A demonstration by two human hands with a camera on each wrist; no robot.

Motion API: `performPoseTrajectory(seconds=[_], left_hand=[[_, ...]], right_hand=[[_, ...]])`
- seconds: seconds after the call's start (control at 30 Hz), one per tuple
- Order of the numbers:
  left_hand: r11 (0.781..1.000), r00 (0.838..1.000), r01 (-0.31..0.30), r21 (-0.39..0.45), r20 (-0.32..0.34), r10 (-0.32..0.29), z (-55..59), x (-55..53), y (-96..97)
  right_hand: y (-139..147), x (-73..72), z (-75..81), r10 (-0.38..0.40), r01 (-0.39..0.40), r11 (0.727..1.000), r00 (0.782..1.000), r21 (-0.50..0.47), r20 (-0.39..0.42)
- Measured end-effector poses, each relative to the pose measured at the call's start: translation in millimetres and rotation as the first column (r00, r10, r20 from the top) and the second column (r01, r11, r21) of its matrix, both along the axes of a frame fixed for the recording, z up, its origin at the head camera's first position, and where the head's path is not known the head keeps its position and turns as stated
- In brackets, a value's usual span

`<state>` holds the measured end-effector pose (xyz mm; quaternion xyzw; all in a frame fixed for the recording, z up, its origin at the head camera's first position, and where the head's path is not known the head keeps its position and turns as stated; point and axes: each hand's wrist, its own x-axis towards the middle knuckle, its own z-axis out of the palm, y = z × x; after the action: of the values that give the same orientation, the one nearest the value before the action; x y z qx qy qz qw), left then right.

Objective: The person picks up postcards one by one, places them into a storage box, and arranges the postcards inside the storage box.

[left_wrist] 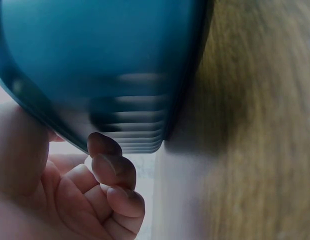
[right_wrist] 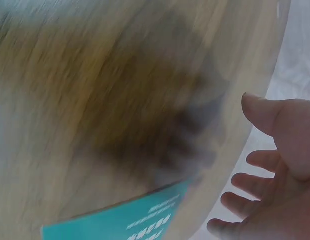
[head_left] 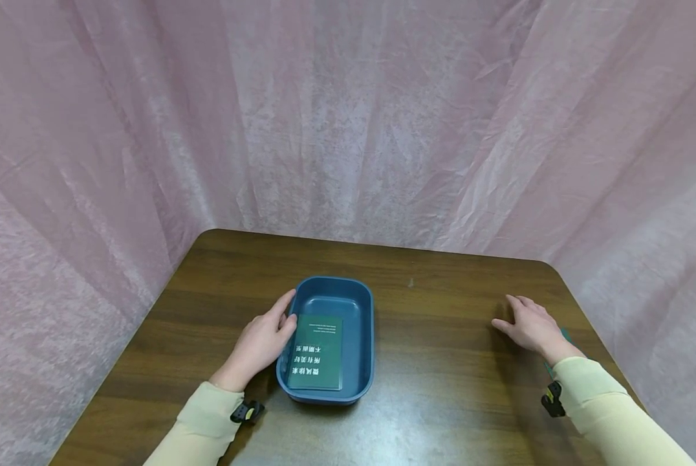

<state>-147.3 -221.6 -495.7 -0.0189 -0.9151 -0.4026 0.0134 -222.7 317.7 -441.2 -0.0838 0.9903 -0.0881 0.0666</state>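
Observation:
A blue rectangular plastic tub (head_left: 373, 336) stands on the wooden table. My left hand (head_left: 261, 343) holds its left side, with the thumb over the rim and the other fingers along the outer wall. In the left wrist view those fingers (left_wrist: 115, 172) curl against the ribbed outside of the tub. Inside the tub lies a dark green booklet (head_left: 325, 336) with white print, close to the left wall. At the right side of the table my right hand (head_left: 532, 327) hovers with its fingers spread, holding nothing. Below it is a teal booklet (right_wrist: 125, 220), mostly hidden by the forearm in the head view.
The brown table (head_left: 441, 362) has rounded far corners. Pink velvet curtains (head_left: 348, 129) hang behind it and along both sides. A dark wrist strap (head_left: 247, 411) is on the left sleeve and another (head_left: 553, 400) on the right.

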Motion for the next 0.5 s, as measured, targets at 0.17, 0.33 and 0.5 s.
performPoseTrajectory(seconds=[0.17,0.33,0.5], left_hand=[[1.0,1.0,0.005,0.004,0.0,-0.005,1.1,-0.5,-0.2],[1.0,1.0,0.008,0.006,-0.003,-0.008,1.9,-0.3,-0.2],[1.0,1.0,0.009,0.01,0.003,-0.009,2.0,-0.1,0.1]], right_hand=[[20,1.8,0.4,-0.07,0.07,0.998,0.996,0.007,0.052],[33,4.6,-0.7,-0.122,0.121,0.993,0.987,0.019,0.109],[45,6.9,0.0,-0.186,0.186,0.982,0.964,0.02,0.192]])
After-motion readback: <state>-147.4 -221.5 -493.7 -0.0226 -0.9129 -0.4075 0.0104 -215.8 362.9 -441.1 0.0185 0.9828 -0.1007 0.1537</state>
